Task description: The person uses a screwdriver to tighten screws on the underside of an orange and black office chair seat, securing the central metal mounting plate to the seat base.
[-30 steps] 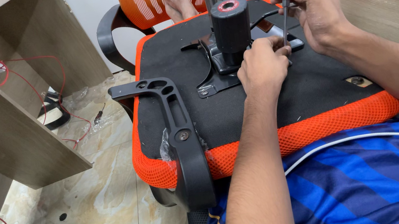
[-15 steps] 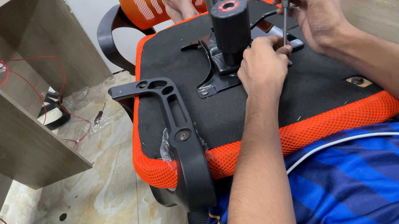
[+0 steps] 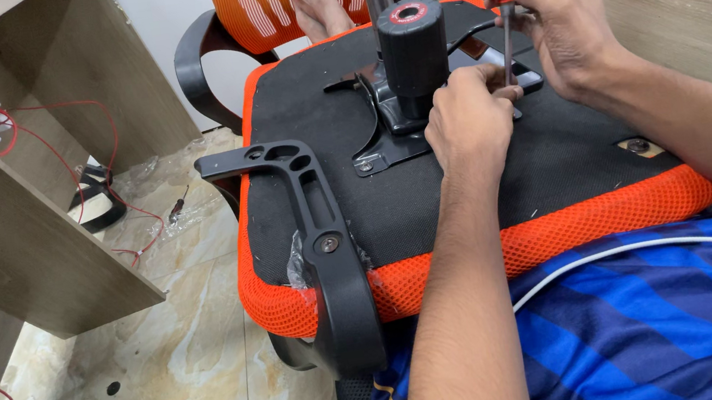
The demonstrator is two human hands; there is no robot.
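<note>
Nearest, the black armrest is bolted to the upturned chair seat. Further on, the left hand pinches the screwdriver tip at the metal plate; beyond, the right hand grips its handle.

Both bare forearms reach forward from the lower edge of view. The left hand is curled knuckles-up, fingertips pinched together at its far side. The right hand sits higher — fingers wrapped in a closed grip, wrist bent inward toward the left.
</note>
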